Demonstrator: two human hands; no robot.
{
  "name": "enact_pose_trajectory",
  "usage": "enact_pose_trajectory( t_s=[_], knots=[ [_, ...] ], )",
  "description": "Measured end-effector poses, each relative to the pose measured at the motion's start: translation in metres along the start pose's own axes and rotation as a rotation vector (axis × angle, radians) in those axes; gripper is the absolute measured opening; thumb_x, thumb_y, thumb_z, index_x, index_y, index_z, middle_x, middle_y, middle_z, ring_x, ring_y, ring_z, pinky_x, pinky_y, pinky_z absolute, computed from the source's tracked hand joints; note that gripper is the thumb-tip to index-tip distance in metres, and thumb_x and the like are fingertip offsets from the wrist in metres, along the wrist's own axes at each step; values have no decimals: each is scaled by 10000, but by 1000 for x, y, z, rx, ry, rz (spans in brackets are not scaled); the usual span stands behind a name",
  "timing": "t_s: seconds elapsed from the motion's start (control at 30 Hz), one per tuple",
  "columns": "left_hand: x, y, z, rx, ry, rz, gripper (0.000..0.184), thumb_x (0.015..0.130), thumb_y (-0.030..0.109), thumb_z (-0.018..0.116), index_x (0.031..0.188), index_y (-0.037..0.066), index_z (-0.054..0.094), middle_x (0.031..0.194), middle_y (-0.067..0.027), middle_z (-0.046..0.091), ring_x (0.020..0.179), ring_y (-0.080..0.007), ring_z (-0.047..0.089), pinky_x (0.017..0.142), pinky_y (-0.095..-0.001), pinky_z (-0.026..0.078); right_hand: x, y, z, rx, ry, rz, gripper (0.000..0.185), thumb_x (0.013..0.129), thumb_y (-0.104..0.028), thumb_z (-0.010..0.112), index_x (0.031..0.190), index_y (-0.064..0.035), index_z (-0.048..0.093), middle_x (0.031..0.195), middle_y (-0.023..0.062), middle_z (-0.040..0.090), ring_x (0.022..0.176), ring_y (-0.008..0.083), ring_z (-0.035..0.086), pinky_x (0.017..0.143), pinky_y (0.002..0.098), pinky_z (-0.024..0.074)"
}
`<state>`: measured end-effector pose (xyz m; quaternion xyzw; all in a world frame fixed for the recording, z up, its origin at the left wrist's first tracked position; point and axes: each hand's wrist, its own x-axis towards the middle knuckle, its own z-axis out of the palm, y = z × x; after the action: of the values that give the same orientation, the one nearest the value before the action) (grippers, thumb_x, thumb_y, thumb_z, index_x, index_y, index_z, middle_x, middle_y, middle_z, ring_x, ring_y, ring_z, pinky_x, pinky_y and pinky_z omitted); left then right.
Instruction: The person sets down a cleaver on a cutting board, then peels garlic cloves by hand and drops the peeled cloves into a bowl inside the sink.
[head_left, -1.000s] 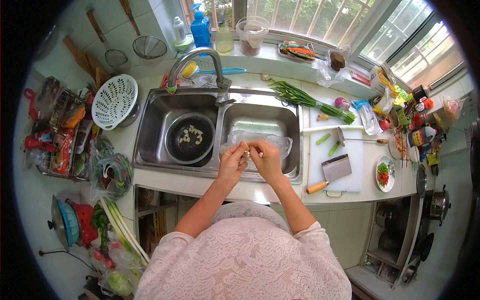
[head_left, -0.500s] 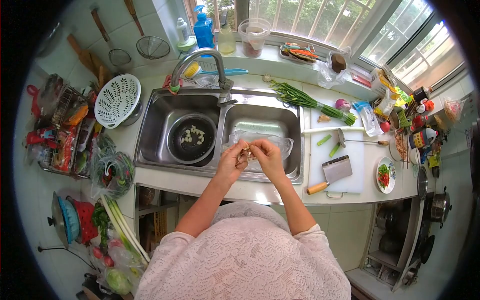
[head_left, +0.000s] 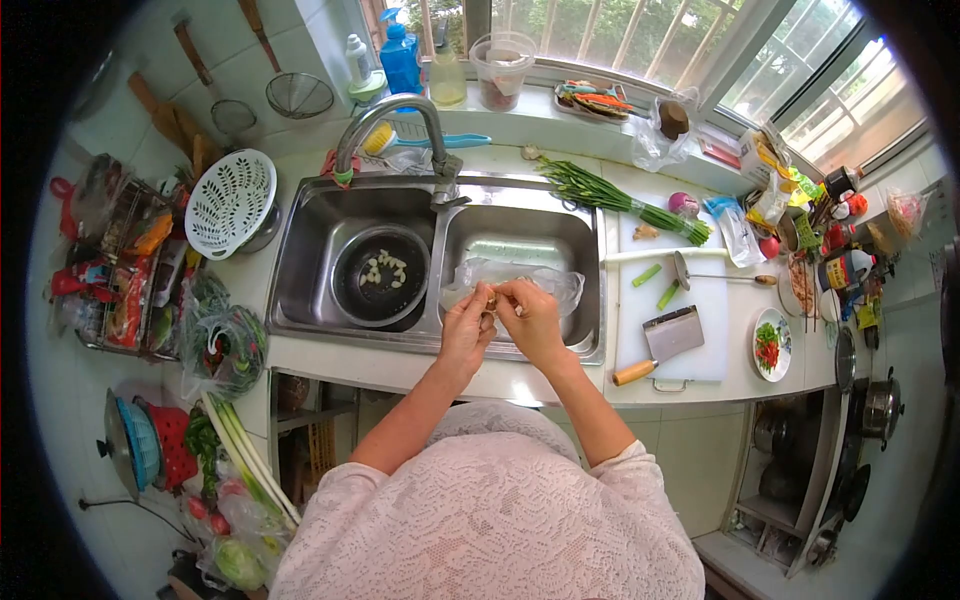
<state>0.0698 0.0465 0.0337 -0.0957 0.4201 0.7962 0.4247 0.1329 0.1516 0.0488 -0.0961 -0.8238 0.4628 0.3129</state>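
Observation:
My left hand (head_left: 467, 328) and my right hand (head_left: 531, 319) meet fingertip to fingertip over the near side of the right sink basin. Both are closed around something small and pale, mostly hidden by the fingers, perhaps a garlic clove. Beneath them a clear plastic bag (head_left: 560, 288) lies in the right basin (head_left: 522, 235). In the left basin stands a dark round bowl (head_left: 350, 274) with several pale, peeled clove-like pieces (head_left: 384, 270) in it.
Right of the sink, a white cutting board (head_left: 708, 345) bears a cleaver (head_left: 676, 335), green stem pieces and part of a bundle of green stalks (head_left: 615, 199). A plate (head_left: 785, 345) of chopped vegetables lies beyond. The faucet (head_left: 437, 140) arches behind the basins; a white colander (head_left: 232, 205) stands left.
My fingers have shifted slightly around the small thing between them, and both hands remain over the right basin. The whole view has moved a little.

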Motion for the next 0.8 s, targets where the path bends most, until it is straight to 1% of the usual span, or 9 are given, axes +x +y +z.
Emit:
enact_pose_trajectory(
  t_s=[0.13, 0.23, 0.3, 0.4, 0.5, 0.63, 0.7, 0.77, 0.8],
  knots=[
    [1, -2, -3, 5, 15, 28, 235, 902, 327, 592, 883, 94, 617, 717, 49, 512, 502, -22, 363, 408, -164, 256, 0, -1, 4, -23, 10, 4, 81, 777, -14, 623, 854, 6, 632, 741, 140, 617, 642, 263, 591, 575, 325, 463],
    [5, 0, -7, 16, 18, 38, 237, 903, 330, 590, 877, 96, 616, 710, 49, 510, 502, -21, 367, 407, -162, 256, -2, 5, 8, 37, 3, 16, 80, 793, -20, 619, 866, 10, 632, 752, 136, 621, 651, 244, 599, 588, 319, 472],
    [6, 2, -9, 28, 22, 37, 238, 902, 332, 590, 874, 98, 614, 707, 48, 510, 501, -20, 369, 405, -160, 254, -2, 9, 11, 193, -2, 148, 80, 817, -26, 611, 881, 16, 634, 772, 129, 626, 663, 216, 608, 599, 305, 480],
    [7, 5, -8, 7, -6, 20, 240, 903, 336, 588, 869, 100, 614, 714, 40, 514, 499, -20, 371, 397, -159, 250, 0, 8, 8, 218, -45, 181, 83, 837, -20, 594, 897, 21, 634, 789, 125, 630, 673, 193, 613, 603, 290, 482],
    [6, 8, -6, -28, 12, 3, 239, 907, 336, 582, 872, 101, 608, 715, 33, 509, 496, -23, 372, 390, -161, 245, 2, 2, 5, 246, -64, 192, 86, 834, -9, 591, 902, 21, 635, 792, 128, 632, 667, 201, 614, 595, 291, 480],
    [6, 8, -5, -14, 6, 10, 255, 919, 345, 561, 874, 96, 595, 711, 34, 490, 497, -25, 367, 398, -157, 252, 1, 5, 1, 166, -81, 105, 96, 830, -3, 593, 913, 17, 635, 791, 128, 631, 675, 203, 614, 589, 296, 474],
    [5, 5, -4, 24, 2, 26, 262, 925, 350, 550, 873, 96, 589, 711, 35, 483, 497, -25, 365, 403, -156, 255, -1, 10, 0, 23, -110, -39, 112, 824, 4, 597, 926, 8, 641, 796, 129, 633, 683, 222, 611, 597, 311, 471],
    [5, 1, -1, 172, 8, 196, 294, 937, 359, 527, 888, 83, 613, 682, 50, 476, 497, -14, 340, 412, -165, 239, -2, 11, 1, 62, -90, -20, 118, 821, 6, 598, 929, 6, 643, 800, 128, 635, 685, 232, 609, 606, 318, 470],
    [3, 1, 2, 173, 7, 197, 294, 937, 359, 527, 888, 83, 613, 682, 50, 476, 497, -14, 340, 412, -165, 239, -2, 10, 1, 102, -72, -3, 124, 817, 8, 600, 933, 3, 645, 805, 127, 636, 688, 242, 606, 614, 326, 469]
  ],
)
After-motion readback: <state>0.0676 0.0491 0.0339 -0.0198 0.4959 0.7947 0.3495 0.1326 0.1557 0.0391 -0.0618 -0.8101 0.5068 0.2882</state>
